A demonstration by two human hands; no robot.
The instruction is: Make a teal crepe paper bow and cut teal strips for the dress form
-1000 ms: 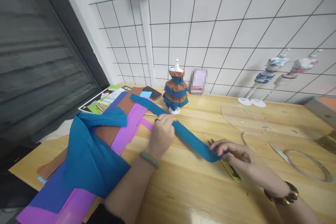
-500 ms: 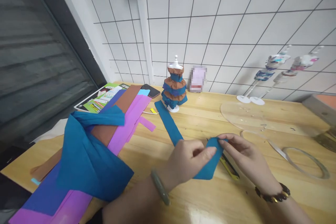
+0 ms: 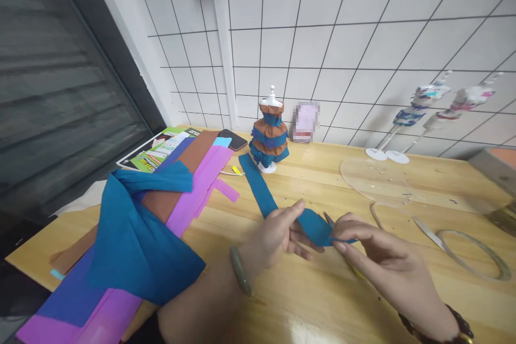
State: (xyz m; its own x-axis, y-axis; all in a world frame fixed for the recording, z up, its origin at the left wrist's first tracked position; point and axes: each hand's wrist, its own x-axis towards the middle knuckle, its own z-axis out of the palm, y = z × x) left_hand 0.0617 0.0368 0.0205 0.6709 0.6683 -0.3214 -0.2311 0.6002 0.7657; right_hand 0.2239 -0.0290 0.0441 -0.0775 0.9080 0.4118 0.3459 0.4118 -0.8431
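Observation:
A long strip of teal crepe paper (image 3: 258, 185) runs from beside the small dress form across the table into both hands. My left hand (image 3: 280, 234) is loosely around its near part, thumb above and fingers underneath. Between thumb and fingertips my right hand (image 3: 379, 260) pinches the strip's narrow end, which looks folded or gathered. Beneath that hand a yellow utility knife (image 3: 357, 272) lies mostly hidden on the table. Beyond the hands stands the white dress form (image 3: 269, 134), wrapped in ruffled brown, teal and blue tiers.
On the left lie a large folded teal sheet (image 3: 141, 242), purple, blue and brown paper, a book (image 3: 141, 164) and a phone (image 3: 233, 140). To the right are a clear disc (image 3: 374, 177), a ring-shaped band (image 3: 475, 252) and two decorated dress forms (image 3: 411, 110) by the wall.
My right hand has moved down and right, drawing the strip's end lower and flatter. My left hand has turned, its fingers now under the strip. The knife is more covered.

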